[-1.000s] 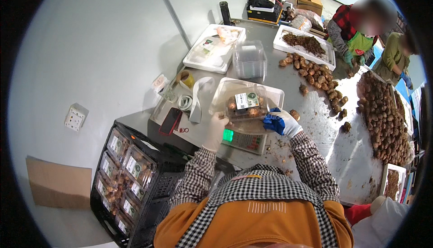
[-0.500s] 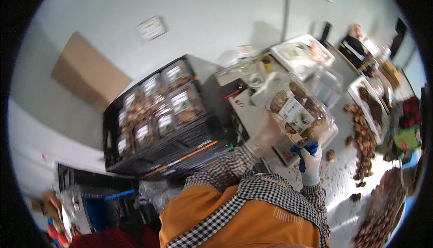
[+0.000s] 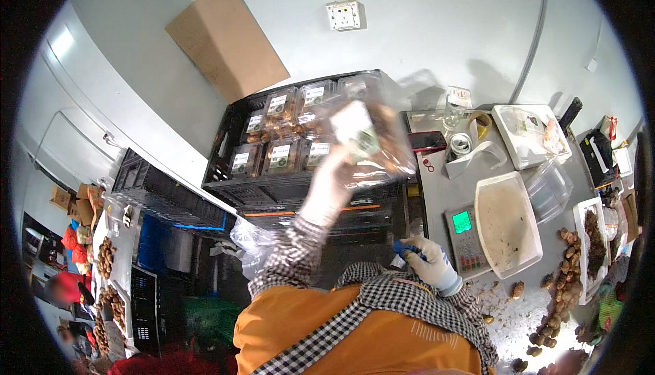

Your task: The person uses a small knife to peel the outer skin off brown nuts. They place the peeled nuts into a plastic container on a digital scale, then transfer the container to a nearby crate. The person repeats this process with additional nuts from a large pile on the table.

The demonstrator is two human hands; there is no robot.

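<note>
My left hand (image 3: 332, 180), in a pale glove, grips a clear plastic punnet (image 3: 385, 139) of brown mushroom-like pieces with a white and green label. The punnet is tilted and blurred by motion, above the right part of a black crate (image 3: 222, 187). Similar labelled punnets (image 3: 280, 155) stand in rows in that crate. My right hand (image 3: 430, 266), in a white glove with blue fingers, is held close to my apron, left of the scale. Its fingers are curled; a small white bit shows at the tips, too small to name.
On the grey table (image 3: 433, 191) stands a scale (image 3: 467, 242) with a white tray (image 3: 508, 225). Behind are tape rolls (image 3: 460, 144), a phone (image 3: 426, 141), a white foam tray (image 3: 532, 136) and clear containers (image 3: 549, 191). Loose brown pieces (image 3: 566, 279) lie at right. Another person (image 3: 65, 290) is far left.
My left hand has carried the punnet leftward from over the scale to the crate. My right hand has come off the punnet and drawn back. The view has turned left.
</note>
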